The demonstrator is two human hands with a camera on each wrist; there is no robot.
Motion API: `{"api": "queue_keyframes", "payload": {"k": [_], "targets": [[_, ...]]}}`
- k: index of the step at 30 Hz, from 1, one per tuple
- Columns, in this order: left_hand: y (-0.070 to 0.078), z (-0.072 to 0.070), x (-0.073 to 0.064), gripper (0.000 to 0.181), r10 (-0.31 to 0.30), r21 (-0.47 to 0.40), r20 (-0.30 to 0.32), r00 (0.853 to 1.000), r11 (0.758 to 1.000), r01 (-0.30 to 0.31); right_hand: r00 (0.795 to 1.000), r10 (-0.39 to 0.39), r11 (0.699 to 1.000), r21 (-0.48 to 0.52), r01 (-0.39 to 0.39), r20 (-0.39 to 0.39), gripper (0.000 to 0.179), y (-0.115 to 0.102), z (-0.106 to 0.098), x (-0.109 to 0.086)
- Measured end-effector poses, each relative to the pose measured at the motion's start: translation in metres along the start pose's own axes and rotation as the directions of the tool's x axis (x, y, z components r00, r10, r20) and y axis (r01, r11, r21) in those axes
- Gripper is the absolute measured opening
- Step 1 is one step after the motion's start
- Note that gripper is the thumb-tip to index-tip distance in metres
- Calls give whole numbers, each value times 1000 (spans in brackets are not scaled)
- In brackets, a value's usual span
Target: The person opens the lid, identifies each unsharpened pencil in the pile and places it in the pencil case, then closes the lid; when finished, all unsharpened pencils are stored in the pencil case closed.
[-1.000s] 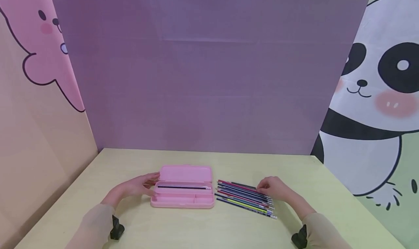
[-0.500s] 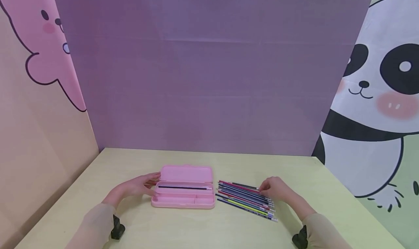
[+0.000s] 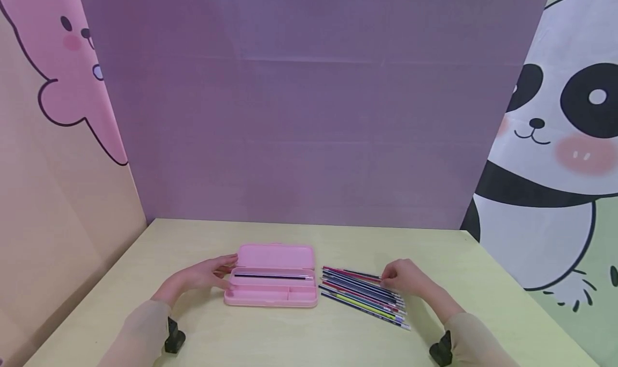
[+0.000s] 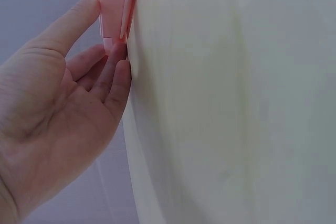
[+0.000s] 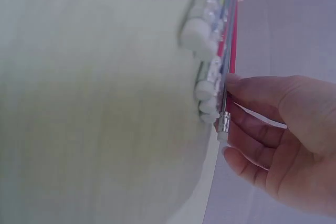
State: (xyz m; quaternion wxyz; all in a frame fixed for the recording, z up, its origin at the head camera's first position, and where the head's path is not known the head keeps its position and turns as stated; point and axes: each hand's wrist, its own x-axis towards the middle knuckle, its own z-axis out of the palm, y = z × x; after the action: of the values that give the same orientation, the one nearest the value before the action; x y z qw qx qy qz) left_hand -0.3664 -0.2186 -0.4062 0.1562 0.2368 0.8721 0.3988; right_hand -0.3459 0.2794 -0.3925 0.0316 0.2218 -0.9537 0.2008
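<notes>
Currently 2 hands (image 3: 200, 275), 1 pink case (image 3: 276, 256), sev. pencils (image 3: 359, 285)

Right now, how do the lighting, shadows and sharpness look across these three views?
Head view: fairly even light, soft shadows on the pale yellowish table near the bare left hand and bare right hand; left wrist view: dim, hazy, a soft shadow down the table; right wrist view: hazy, nearest cylindrical white pencil eraser blurry.

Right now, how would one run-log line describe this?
left hand: touching pink case, left end | right hand: pinching at pencils, near eraser ends | pink case: open, dark pencil inside
</notes>
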Motion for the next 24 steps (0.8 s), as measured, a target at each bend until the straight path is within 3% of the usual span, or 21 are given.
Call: {"api": "queue_keyframes", "payload": {"k": [7,19,24], "targets": [[2,0,-1,87,-7,-4,0,1000,1000,7,996,-62,998,3,62,-60,5,4,-5,1],[5,-1,-2,88,-12,-10,-5,1000,1000,12,991,-66,998,2,67,-117,4,-2,-10,3],[4,0,-2,88,-8,-11,-3,1000,1000,8,990,-65,996,46,71,-128,7,-4,-9,6]]}}
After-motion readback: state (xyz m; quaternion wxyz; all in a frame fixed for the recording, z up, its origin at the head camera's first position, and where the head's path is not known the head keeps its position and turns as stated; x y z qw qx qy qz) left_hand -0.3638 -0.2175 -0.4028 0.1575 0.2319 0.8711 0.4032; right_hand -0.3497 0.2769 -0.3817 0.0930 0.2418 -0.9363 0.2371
